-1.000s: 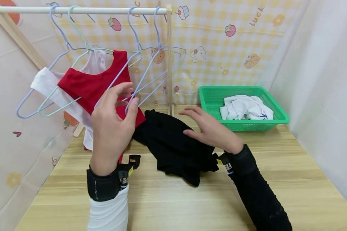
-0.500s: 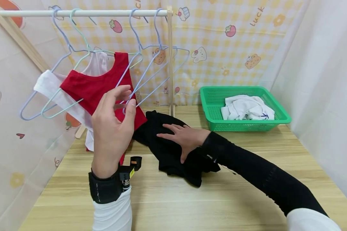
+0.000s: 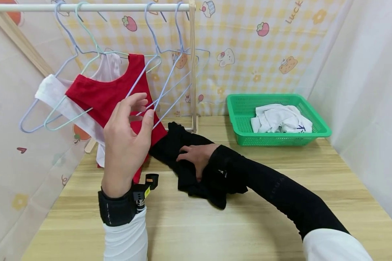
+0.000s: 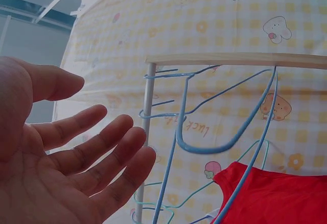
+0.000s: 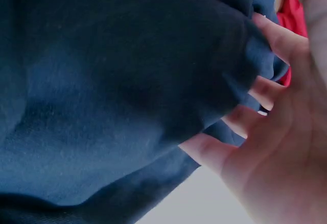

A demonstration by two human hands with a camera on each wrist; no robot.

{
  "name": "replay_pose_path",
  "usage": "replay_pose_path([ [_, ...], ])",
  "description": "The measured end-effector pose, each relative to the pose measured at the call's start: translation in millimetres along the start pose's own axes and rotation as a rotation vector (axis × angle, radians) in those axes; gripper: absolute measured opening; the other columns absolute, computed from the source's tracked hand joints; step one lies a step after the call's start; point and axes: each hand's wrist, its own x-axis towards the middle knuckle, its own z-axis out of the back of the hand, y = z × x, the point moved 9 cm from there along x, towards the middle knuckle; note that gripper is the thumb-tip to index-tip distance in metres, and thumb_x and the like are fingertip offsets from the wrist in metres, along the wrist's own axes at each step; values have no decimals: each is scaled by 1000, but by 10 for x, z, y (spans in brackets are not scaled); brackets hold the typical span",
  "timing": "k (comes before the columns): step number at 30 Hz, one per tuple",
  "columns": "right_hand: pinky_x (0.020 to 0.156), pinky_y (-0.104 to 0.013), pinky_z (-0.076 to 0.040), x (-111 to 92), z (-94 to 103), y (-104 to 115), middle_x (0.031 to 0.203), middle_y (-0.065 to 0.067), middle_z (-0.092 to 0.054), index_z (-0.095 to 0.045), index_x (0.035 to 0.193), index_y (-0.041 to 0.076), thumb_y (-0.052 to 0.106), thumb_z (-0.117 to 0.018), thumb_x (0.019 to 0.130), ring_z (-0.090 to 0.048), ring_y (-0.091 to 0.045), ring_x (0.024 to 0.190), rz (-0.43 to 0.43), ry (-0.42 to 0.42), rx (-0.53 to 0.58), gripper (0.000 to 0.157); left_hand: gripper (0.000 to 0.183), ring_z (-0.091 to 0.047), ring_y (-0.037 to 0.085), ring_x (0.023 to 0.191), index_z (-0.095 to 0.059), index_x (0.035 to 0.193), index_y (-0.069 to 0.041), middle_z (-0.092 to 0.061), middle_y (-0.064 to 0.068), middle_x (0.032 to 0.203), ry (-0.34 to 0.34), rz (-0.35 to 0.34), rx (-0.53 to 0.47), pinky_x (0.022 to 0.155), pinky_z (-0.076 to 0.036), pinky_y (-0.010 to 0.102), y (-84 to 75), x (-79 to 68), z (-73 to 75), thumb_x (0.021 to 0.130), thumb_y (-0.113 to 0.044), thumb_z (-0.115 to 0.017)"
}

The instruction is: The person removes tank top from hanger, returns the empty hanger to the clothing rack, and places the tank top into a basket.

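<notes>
A crumpled black garment (image 3: 183, 170) lies on the table below the clothes rack. My right hand (image 3: 196, 156) is on top of it with fingers bent into the cloth. In the right wrist view the fingertips disappear in folds of the dark fabric (image 5: 127, 81). My left hand (image 3: 125, 141) is raised in front of the rack, fingers loosely bent and holding nothing. Seen from the left wrist, it is beside the bare blue hangers (image 4: 219, 150) and apart from them. A red sleeveless top (image 3: 117, 92) hangs on a green hanger behind the left hand.
The rack's white rail (image 3: 94, 7) carries several hangers, one with a white top (image 3: 53, 90) at the left. A green basket (image 3: 281, 139) with white cloth (image 3: 281, 119) inside stands at the back right. Curtains close off the back and both sides.
My right hand has moved left and down from above the black garment, spread over it, then bent its fingers into the cloth. My left hand has stayed nearly in place.
</notes>
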Motion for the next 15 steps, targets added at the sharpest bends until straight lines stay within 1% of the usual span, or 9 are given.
replay_pose_path([
  [3,102,-35,-44,-40,14,111,146,-6,-35,-48,137,25,36,-83,70,-41,-19,121,67,-41,5,77,40,-59,17,106,-60,127,-4,-67,14,117,12,1,3,88,-56,50,-10,22,-5,91,-22,-62],
  [5,94,-32,-48,-75,-7,193,135,-5,-43,-55,128,21,27,-80,75,-46,-18,109,111,-65,19,60,40,-59,18,106,-60,126,-4,-67,13,117,20,9,10,89,-56,50,-6,29,-11,91,-22,-62],
  [7,88,-31,-50,-110,-39,264,125,-4,-48,-58,122,19,20,-78,77,-50,-16,99,145,-90,36,48,40,-59,18,107,-60,127,-4,-67,14,118,27,16,13,89,-55,50,1,28,-15,91,-22,-61],
  [10,85,-30,-53,-165,-78,332,121,-3,-52,-60,119,17,13,-75,79,-53,-15,93,173,-123,46,42,40,-58,18,107,-59,127,-4,-66,14,118,37,32,19,90,-55,50,19,18,-20,92,-23,-61],
  [13,86,-30,-53,-242,-66,350,124,-4,-56,-61,119,17,10,-74,79,-55,-15,96,189,-152,46,43,41,-58,17,107,-59,128,-4,-66,13,119,46,42,22,90,-55,50,33,6,-28,91,-23,-62],
  [15,87,-30,-53,-335,7,348,125,-6,-57,-62,119,16,7,-73,79,-55,-15,100,205,-167,61,43,41,-58,17,106,-59,128,-5,-66,13,118,51,44,22,90,-55,50,39,0,-35,91,-23,-62],
])
